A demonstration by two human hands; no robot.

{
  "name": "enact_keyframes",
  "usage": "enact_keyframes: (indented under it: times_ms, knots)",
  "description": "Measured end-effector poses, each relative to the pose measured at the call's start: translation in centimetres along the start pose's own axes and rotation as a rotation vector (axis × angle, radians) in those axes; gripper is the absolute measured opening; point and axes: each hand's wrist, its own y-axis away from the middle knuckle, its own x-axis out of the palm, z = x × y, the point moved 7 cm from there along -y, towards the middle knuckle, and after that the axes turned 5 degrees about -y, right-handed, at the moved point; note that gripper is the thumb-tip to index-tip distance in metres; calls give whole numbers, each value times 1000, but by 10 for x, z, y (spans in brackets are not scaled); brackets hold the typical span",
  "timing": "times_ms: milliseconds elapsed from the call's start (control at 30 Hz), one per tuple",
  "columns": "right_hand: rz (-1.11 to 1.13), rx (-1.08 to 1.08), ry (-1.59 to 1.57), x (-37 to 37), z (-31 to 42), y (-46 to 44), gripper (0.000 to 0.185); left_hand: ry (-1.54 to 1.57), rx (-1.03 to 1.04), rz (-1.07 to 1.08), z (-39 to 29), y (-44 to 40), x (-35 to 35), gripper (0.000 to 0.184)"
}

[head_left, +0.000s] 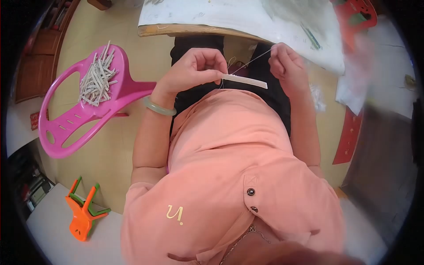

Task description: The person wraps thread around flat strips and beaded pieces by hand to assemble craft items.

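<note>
My left hand (203, 66) pinches one end of a narrow white strip (247, 81) between thumb and fingers, and the strip points out to the right above my lap. A thin thread (251, 61) runs taut from the strip near my left fingertips up to my right hand (285, 66). That hand is closed with the thread between its fingertips; whether a needle is there too is too small to tell. Loose thread ends curl beside my left fingers. A pale bangle (159, 107) circles my left wrist.
On my left stands a pink plastic chair (120, 66) with a heap of patterned strips (97, 79) on its seat. Ahead is a white-covered table (212, 15) with green tools (311, 36). A red chair (363, 13) stands far right; a small orange-green chair (81, 218) sits lower left.
</note>
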Motion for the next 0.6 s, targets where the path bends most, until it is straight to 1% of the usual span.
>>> enact_keyframes:
  times_ms: [33, 100, 133, 200, 233, 367, 533, 600]
  knots:
    - [0, 1, -1, -3, -4, -1, 27, 0, -1, 0, -2, 1, 0, 8]
    - [-79, 36, 122, -14, -15, -2, 26, 11, 31, -3, -8, 2, -2, 9]
    - [-79, 35, 120, -16, -18, -2, 26, 9, 29, -2, -7, 2, -3, 9]
    - [-100, 62, 210, -21, -25, 0, 26, 34, 57, -61, -5, 1, -8, 13]
    - [-123, 40, 282, -24, -26, -1, 26, 33, 57, -59, -4, 1, -8, 13]
    - [-162, 54, 275, -32, -25, 0, 26, 48, 62, -88, -4, -2, -7, 14]
    - [-178, 64, 350, -34, -29, -2, 25, 115, 68, -93, -1, -3, -7, 12]
    - [-179, 52, 374, -34, -29, -2, 25, 108, 39, -144, 2, -3, -11, 13]
